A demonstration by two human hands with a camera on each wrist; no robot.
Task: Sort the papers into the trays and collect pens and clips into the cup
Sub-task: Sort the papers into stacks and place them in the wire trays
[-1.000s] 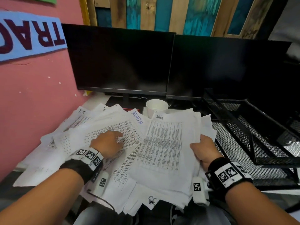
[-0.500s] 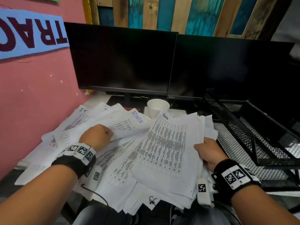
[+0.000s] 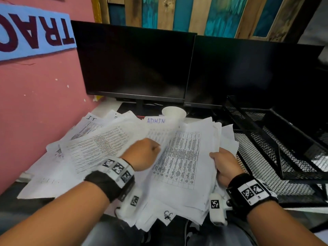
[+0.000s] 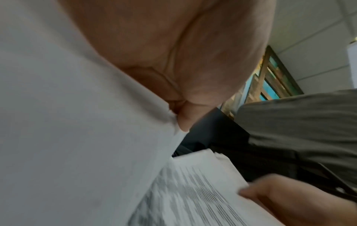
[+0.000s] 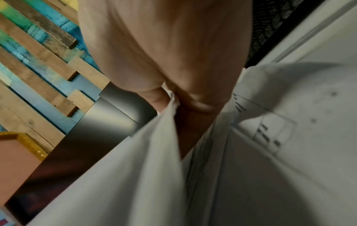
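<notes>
Two dark monitors (image 3: 134,63) stand at the back of the counter (image 3: 106,107). Black mesh trays (image 3: 276,139) sit to the right. Printed papers (image 3: 99,148) sprawl between. The right hand (image 3: 224,166) grips a thick stack (image 3: 184,157) by its edge; the left hand (image 3: 143,153) pinches one lifted sheet (image 3: 159,132). A white cup (image 3: 174,112) stands behind the papers.

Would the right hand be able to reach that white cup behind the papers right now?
Probably not right away. The right hand grips a stack of papers, and raised sheets lie between it and the cup. It would likely need to set the stack down first.
</notes>
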